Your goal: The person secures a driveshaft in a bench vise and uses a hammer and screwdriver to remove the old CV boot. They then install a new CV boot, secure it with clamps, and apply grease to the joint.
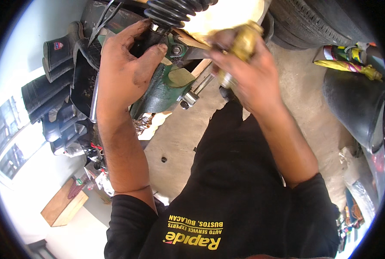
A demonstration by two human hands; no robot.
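Observation:
My left hand (130, 69) is wrapped round a black cylindrical part (138, 45) just below a ribbed black rubber boot (168, 13) with a metal band at its base. Beneath it sits a green bench vise (175, 82) with a steel screw and handle. My right hand (255, 75), smeared by motion, grips a blurred yellow object (246, 41) with a pale metallic lower end, held just right of the vise. Exactly what this object is I cannot tell. A bright, pale surface (220, 13) lies behind both hands.
Black boots and bags (45, 97) line the left wall, above a wooden box (63, 200). Stacked tyres (304, 19) stand at the upper right, near a yellow folded item (343, 64) and a large black curved object (352, 108). A concrete floor (166, 142) shows below the vise.

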